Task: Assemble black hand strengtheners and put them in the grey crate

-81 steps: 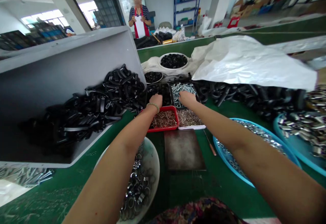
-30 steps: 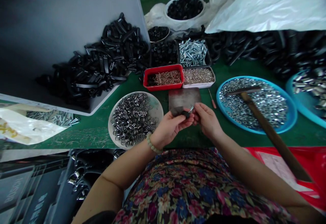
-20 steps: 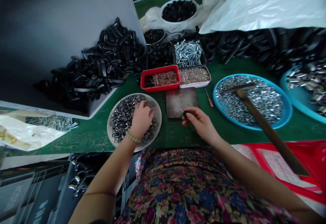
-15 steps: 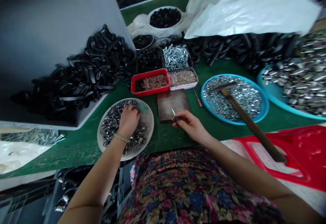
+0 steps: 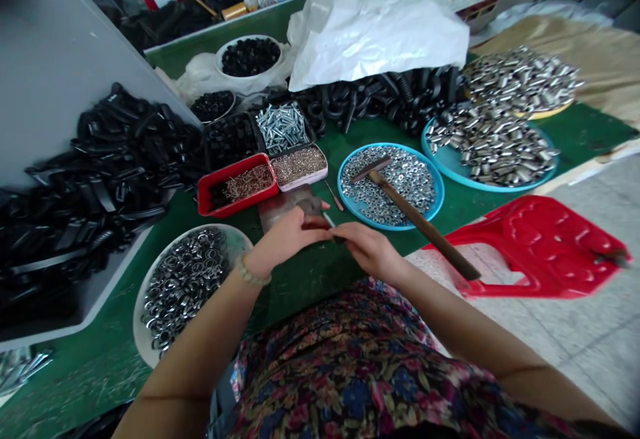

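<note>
Close Work, Narrowly Pinched

From my distant view, the step in hand looked like bringing small parts together. The left hand (image 5: pixel 283 238) seemed to hold a blurred dark grey piece (image 5: pixel 310 207) in a narrow grip; the right hand (image 5: pixel 369 247), pinched too, held the lower end of a silver screw (image 5: pixel 329 220). The screw stood tilted between both hands, near the metal plate (image 5: pixel 271 208) and above the green surface (image 5: pixel 290 282). I could not tell whether it was seated in anything. The next move, I judged, called for a steady, aligned hold.

Then I checked the containers. The pale dish (image 5: pixel 235 242) bore metal rings (image 5: pixel 175 286). Ahead, a red tray (image 5: pixel 240 206) held copper-coloured pins (image 5: pixel 250 182); the white tray (image 5: pixel 306 180) just beside it held tiny fasteners (image 5: pixel 300 164). To the right, a blue dish (image 5: pixel 441 192) carried nut-like pieces (image 5: pixel 415 174), with a hammer (image 5: pixel 420 216) lying across it. At left, a grey crate (image 5: pixel 45 59) held black parts (image 5: pixel 90 206).
</note>
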`<control>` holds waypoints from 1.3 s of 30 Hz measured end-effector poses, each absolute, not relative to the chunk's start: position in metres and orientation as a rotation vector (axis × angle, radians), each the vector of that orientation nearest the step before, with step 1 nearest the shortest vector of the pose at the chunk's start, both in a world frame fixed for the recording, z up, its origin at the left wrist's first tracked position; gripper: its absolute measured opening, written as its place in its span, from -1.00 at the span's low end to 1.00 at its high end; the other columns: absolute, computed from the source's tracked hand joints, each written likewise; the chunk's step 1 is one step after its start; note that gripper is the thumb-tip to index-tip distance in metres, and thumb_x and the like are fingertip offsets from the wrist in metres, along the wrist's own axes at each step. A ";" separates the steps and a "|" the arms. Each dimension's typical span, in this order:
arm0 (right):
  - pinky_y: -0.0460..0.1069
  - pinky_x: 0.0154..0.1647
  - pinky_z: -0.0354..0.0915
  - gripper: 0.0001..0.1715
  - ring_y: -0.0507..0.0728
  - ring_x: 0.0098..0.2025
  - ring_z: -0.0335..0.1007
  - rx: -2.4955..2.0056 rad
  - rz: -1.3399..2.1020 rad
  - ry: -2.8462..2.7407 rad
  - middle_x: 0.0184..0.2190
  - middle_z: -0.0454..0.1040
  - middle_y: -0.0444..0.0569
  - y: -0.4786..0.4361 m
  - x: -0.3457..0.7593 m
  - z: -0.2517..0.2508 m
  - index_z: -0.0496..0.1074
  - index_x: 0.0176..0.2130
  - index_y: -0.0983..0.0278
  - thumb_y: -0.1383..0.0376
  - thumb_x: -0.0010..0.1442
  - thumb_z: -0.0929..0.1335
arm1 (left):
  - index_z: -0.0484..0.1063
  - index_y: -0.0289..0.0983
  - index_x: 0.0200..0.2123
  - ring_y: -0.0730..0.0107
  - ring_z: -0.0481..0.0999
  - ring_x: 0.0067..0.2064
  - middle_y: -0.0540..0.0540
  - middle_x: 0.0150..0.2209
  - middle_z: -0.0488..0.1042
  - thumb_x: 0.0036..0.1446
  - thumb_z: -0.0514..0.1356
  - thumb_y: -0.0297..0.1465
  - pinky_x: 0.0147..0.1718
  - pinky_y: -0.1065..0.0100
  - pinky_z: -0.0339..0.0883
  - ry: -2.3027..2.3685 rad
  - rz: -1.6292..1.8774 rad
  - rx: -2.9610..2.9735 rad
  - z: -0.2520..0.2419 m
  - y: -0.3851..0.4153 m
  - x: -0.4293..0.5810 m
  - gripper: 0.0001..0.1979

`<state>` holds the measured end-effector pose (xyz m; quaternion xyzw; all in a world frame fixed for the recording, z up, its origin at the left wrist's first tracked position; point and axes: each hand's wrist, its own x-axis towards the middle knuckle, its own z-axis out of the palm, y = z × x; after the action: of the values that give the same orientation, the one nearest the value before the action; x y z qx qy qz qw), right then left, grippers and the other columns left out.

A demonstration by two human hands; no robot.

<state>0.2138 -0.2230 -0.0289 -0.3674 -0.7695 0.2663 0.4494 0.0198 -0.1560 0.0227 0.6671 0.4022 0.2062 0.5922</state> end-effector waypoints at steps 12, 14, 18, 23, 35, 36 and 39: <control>0.09 -0.18 0.47 -0.69 0.09 -0.33 0.55 -1.167 0.851 -1.072 -0.29 0.53 -0.07 -0.213 0.295 -0.047 0.29 -0.13 0.17 0.11 0.18 0.38 | 0.50 -0.33 -0.27 0.23 0.53 -0.19 -0.24 -0.24 0.52 0.20 0.06 -0.54 -0.16 0.24 0.32 0.813 0.045 2.759 -0.021 -0.088 0.129 -0.80; 0.09 -0.17 0.48 -0.70 0.09 -0.32 0.55 -1.160 0.887 -1.086 -0.29 0.53 -0.07 -0.215 0.293 -0.044 0.29 -0.12 0.17 0.12 0.19 0.38 | 0.50 -0.35 -0.29 0.23 0.52 -0.21 -0.25 -0.21 0.50 0.21 0.07 -0.50 -0.16 0.24 0.34 0.869 0.080 2.720 -0.021 -0.089 0.124 -0.81; 0.08 -0.14 0.47 -0.76 0.09 -0.26 0.55 -1.116 1.008 -1.219 -0.24 0.53 -0.05 -0.220 0.272 -0.039 0.31 -0.09 0.17 0.18 0.24 0.34 | 0.49 -0.36 -0.20 0.32 0.51 -0.17 -0.23 -0.12 0.47 0.27 0.04 -0.42 -0.11 0.33 0.35 1.025 0.371 2.506 -0.021 -0.091 0.109 -0.77; 0.07 -0.16 0.48 -0.77 0.08 -0.29 0.55 -1.105 0.973 -1.182 -0.27 0.53 -0.08 -0.217 0.258 -0.034 0.32 -0.11 0.17 0.20 0.23 0.35 | 0.51 -0.36 -0.29 0.21 0.49 -0.17 -0.23 -0.23 0.49 0.20 0.14 -0.43 -0.10 0.24 0.33 1.057 0.219 2.569 -0.018 -0.092 0.106 -0.84; 0.04 -0.25 0.49 -0.73 0.07 -0.37 0.54 -1.143 0.831 -1.017 -0.33 0.54 -0.09 -0.223 0.276 -0.025 0.31 -0.14 0.18 0.16 0.18 0.39 | 0.50 -0.37 -0.26 0.25 0.52 -0.20 -0.24 -0.23 0.46 0.25 -0.04 -0.56 -0.21 0.26 0.34 0.745 0.012 2.915 -0.018 -0.094 0.146 -0.70; 0.04 -0.25 0.49 -0.73 0.06 -0.37 0.53 -1.136 0.842 -1.028 -0.32 0.54 -0.09 -0.223 0.274 -0.026 0.31 -0.13 0.18 0.16 0.19 0.38 | 0.50 -0.38 -0.27 0.25 0.52 -0.20 -0.25 -0.23 0.47 0.25 -0.03 -0.56 -0.19 0.25 0.34 0.745 0.033 2.891 -0.019 -0.093 0.145 -0.71; 0.03 -0.21 0.48 -0.77 0.05 -0.34 0.54 -1.116 0.891 -1.094 -0.30 0.53 -0.08 -0.224 0.270 -0.027 0.32 -0.12 0.19 0.19 0.22 0.36 | 0.49 -0.39 -0.27 0.24 0.51 -0.18 -0.23 -0.25 0.49 0.22 0.07 -0.49 -0.13 0.23 0.34 0.861 0.225 2.606 -0.020 -0.092 0.134 -0.81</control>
<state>0.2695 -0.2243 -0.0273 -0.4857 -0.4760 0.3879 0.6222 0.1343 -0.0915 -0.0199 0.9286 0.3069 0.0801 0.1926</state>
